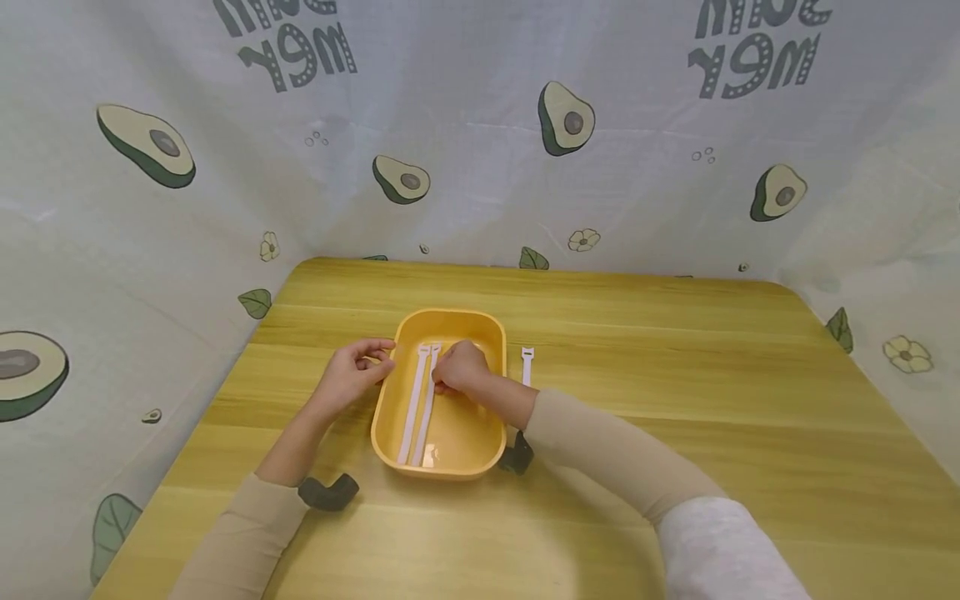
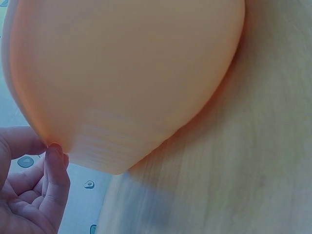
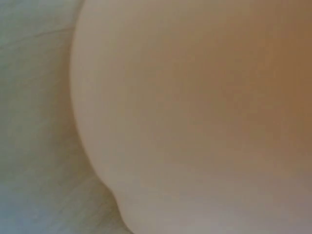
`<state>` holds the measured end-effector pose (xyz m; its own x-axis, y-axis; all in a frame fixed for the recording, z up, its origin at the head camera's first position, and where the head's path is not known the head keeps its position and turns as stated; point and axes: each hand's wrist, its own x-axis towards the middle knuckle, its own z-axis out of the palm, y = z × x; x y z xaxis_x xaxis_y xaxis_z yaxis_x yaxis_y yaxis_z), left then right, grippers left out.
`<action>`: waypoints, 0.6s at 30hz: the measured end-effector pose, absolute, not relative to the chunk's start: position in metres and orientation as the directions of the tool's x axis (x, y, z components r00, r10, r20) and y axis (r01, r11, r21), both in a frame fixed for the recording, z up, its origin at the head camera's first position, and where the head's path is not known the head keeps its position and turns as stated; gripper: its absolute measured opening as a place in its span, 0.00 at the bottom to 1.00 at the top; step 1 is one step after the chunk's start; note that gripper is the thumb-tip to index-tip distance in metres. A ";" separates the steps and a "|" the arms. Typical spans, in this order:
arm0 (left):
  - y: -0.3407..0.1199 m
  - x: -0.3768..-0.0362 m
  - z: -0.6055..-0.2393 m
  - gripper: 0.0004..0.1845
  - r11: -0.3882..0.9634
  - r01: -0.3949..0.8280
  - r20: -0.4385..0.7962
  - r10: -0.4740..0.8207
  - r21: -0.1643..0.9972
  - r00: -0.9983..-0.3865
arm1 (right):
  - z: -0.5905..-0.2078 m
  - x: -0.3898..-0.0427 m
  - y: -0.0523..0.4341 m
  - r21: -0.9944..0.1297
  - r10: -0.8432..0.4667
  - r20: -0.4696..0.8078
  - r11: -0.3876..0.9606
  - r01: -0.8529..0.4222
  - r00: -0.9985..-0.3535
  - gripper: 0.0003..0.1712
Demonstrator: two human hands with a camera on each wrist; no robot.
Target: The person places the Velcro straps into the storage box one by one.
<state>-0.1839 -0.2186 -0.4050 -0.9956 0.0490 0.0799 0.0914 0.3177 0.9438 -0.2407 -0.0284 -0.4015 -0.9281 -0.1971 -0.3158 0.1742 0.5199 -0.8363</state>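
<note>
**Yellow tray, white straps: hands at work**

I log the yellow tray (image 1: 442, 454) mid-counter (image 1: 675, 400). Left hand (image 1: 351, 372) pinches its left rim, likely steadying it. Right hand (image 1: 459, 367), fingers curled inside the tray, grasps a white strap (image 1: 425, 408); a spare strap (image 1: 527, 365) lies right of the tray.

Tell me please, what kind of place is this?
Probably a small recording booth set up indoors, not a lived-in room: a low wooden table closed in on three sides by an avocado-print cloth, with only a yellow tray and white straps on it.
</note>
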 end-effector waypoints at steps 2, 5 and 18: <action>-0.217 -0.184 -0.405 0.18 0.324 0.071 0.059 0.046 0.943 -0.997 | -0.402 -0.240 -0.028 -0.833 -0.196 -0.313 0.527 0.169 -0.929 0.07; -0.216 -0.185 -0.405 0.18 0.321 0.049 0.040 0.034 0.946 -0.999 | -0.402 -0.239 -0.028 -0.832 -0.199 -0.311 0.530 0.165 -0.929 0.13; -0.217 -0.184 -0.404 0.18 0.333 0.041 0.034 0.028 0.942 -0.999 | -0.400 -0.238 -0.028 -0.812 -0.207 -0.289 0.570 0.125 -0.935 0.11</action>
<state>-0.1837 -0.2167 -0.4045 -0.9990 0.0281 0.0341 0.0415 0.3326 0.9422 -0.2377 -0.0276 -0.4002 -0.9346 -0.2066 -0.2894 0.1252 0.5704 -0.8118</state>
